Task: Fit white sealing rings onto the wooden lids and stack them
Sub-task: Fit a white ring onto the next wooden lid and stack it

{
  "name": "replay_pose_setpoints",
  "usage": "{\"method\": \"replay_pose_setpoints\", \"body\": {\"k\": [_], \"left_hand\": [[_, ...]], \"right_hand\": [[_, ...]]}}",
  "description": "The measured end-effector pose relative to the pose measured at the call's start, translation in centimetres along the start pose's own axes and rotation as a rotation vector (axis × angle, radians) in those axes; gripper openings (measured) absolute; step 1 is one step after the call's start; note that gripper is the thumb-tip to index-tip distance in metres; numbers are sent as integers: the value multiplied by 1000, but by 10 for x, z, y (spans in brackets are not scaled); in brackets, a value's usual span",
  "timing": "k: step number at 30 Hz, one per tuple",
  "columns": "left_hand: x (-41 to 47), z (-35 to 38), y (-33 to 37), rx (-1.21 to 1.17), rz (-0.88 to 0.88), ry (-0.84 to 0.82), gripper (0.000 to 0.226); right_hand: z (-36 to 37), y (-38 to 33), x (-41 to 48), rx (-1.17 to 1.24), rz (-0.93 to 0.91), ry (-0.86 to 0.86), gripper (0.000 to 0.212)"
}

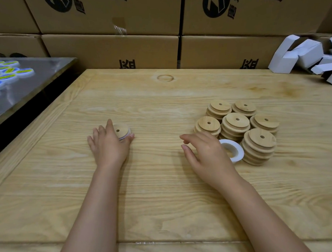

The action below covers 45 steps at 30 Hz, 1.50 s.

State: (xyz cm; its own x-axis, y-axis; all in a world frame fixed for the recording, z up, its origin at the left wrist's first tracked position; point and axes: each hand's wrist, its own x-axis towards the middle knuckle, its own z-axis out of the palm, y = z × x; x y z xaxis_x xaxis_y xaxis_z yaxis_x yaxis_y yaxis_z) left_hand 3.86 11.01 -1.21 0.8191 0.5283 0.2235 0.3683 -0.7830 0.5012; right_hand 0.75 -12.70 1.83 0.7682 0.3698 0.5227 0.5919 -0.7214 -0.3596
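Left hand [109, 144] grasps round wooden lid [121, 130] with white edging, mid-table; right hand [205, 152] released, fingers spread; white sealing ring [235, 151] just right of it, beside unringed lid stacks [236, 127]

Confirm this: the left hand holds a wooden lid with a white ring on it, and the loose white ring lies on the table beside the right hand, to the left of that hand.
One detail is wrong. In the head view the loose white ring lies to the right of the right hand, between it and the nearest stack of lids. The rest stands: the left hand holds a wooden lid with white at its edge.
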Motion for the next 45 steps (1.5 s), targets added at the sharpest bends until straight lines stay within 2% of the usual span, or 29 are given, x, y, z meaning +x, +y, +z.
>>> {"method": "replay_pose_setpoints", "body": {"k": [4,7,11,15,17,20,23,30,33,36,41,43,45], "left_hand": [[-6,-1,6,-36,26,37,76],[-9,-3,14,-234,150,119,58],[-12,-6,23,-461,140,199,30],[-22,-6,38,-603,199,227,18],[-30,-2,48,-679,256,153,15],[-43,8,59,-722,325,-46,21],[-49,15,63,-763,316,-227,27],[-40,4,66,-1159,-49,-507,12],[-40,1,67,-1270,-87,-714,27],[-44,1,68,-1330,-32,-895,37],[-43,2,66,-1372,-7,-950,20],[-42,3,66,-1363,-12,-954,18],[-43,4,67,-1365,-33,-927,16]], "right_hand": [[-4,6,2,-113,21,141,23],[-7,16,4,-269,80,218,33],[-5,25,5,-417,183,80,51],[2,25,5,-461,258,-24,52],[4,25,7,-499,264,6,46],[6,26,8,-520,239,124,40],[6,26,8,-517,187,200,33],[3,18,10,-388,-14,440,25],[4,11,10,-324,-154,420,22],[5,5,9,-269,-293,337,18],[5,4,8,-278,-304,211,18],[2,4,7,-235,-255,190,20],[-5,5,8,-188,-156,242,18]]}}
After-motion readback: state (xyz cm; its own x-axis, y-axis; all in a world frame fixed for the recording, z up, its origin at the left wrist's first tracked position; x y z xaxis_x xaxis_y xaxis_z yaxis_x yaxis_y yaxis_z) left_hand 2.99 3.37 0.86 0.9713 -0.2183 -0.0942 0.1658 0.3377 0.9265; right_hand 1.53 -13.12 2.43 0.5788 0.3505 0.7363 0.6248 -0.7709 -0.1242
